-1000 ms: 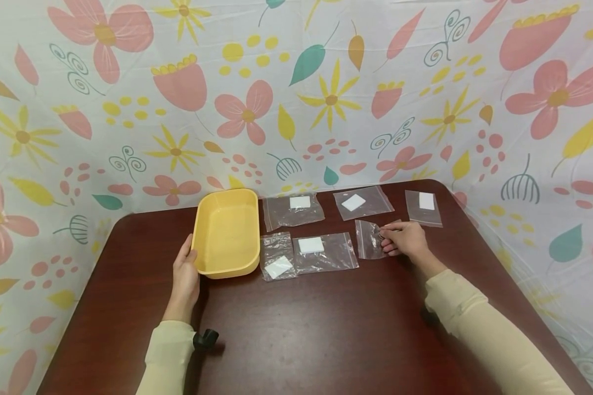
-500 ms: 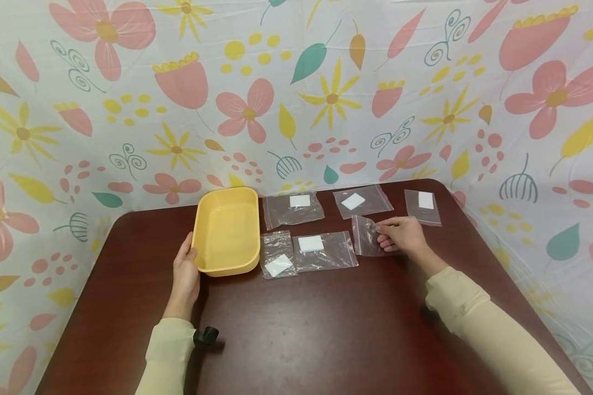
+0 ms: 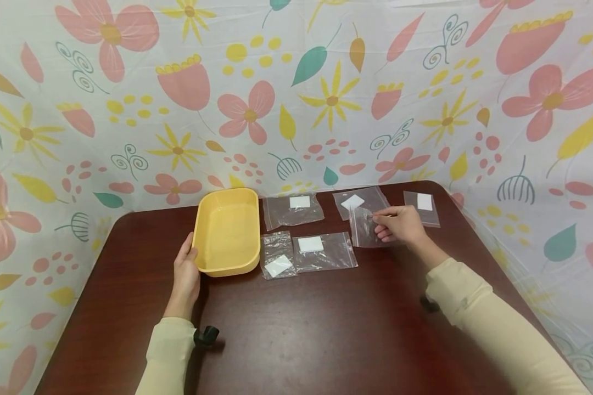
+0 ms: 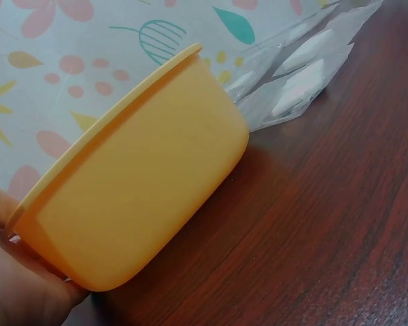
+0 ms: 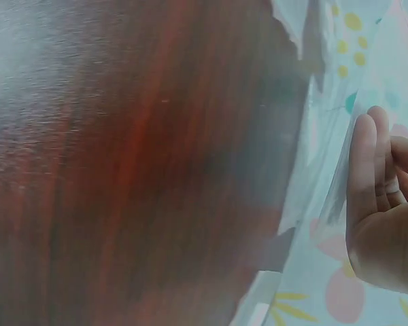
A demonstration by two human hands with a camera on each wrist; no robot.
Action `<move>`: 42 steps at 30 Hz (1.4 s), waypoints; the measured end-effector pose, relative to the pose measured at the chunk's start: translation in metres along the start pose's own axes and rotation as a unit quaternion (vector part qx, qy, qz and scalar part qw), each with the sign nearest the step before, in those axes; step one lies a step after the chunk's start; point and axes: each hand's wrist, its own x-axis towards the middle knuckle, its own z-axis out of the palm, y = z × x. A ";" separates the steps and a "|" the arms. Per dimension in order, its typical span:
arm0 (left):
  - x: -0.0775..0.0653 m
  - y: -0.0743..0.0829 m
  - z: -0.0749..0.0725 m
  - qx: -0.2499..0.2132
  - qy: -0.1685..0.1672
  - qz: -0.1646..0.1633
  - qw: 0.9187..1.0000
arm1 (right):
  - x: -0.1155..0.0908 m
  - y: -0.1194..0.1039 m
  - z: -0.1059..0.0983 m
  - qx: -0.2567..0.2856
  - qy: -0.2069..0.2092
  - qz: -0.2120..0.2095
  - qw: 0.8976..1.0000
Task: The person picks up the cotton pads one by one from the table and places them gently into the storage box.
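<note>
My left hand [image 3: 185, 277] grips the left side of a yellow plastic tray [image 3: 227, 233], thumb at its rim. In the left wrist view the tray's outer wall [image 4: 136, 170] rises beside that hand. Over at the right, my right hand [image 3: 402, 225] pinches the edge of a clear zip-lock bag [image 3: 362, 233] between thumb and fingertips. This bag overlaps the lower part of another zip-lock bag [image 3: 374, 198] behind it in the head view. Part of the held bag is hidden by the fingers. The right wrist view shows the right hand [image 5: 387, 197] beside the clear film.
More zip-lock bags, each with a white rectangle, lie on the dark wooden table [image 3: 296, 329]: back left [image 3: 281, 216], front left [image 3: 279, 249], front middle [image 3: 331, 255] and far right [image 3: 427, 219]. A floral cloth [image 3: 296, 109] hangs behind the table's back edge.
My right hand has shifted back and slightly left, bringing the pinched bag with it from the table's front row toward the bag behind. My left hand and the tray have stayed put.
</note>
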 end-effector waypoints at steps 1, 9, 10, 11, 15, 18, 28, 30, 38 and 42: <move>0.000 0.000 0.000 0.001 0.000 -0.001 1.000 | 0.000 -0.002 0.000 0.001 0.000 0.000 1.000; 0.000 -0.002 -0.001 0.002 0.005 -0.001 1.000 | 0.003 -0.022 -0.002 -0.004 0.004 -0.007 1.000; 0.001 -0.002 -0.001 0.003 0.006 -0.001 1.000 | 0.003 -0.024 -0.003 -0.005 0.004 -0.008 1.000; 0.001 -0.003 -0.001 0.003 0.008 -0.001 1.000 | 0.003 -0.026 -0.003 -0.005 0.003 -0.010 1.000; 0.002 -0.003 0.000 0.005 0.009 0.003 1.000 | 0.005 -0.035 -0.005 0.008 0.009 -0.016 1.000; 0.003 -0.003 0.000 0.004 0.011 0.006 1.000 | 0.006 -0.041 -0.006 0.010 0.014 -0.022 1.000; 0.002 -0.002 0.001 0.001 0.021 0.009 1.000 | 0.005 -0.059 -0.008 0.003 0.016 -0.033 0.999; 0.002 -0.002 0.001 0.001 0.024 0.009 1.000 | 0.005 -0.061 -0.009 0.003 0.015 -0.034 0.999; 0.001 -0.001 0.002 0.017 0.015 0.010 1.000 | 0.006 -0.064 -0.007 -0.010 0.024 -0.044 0.999; 0.000 -0.001 0.003 0.030 0.014 0.009 0.999 | 0.007 -0.065 -0.006 -0.014 0.021 -0.047 0.999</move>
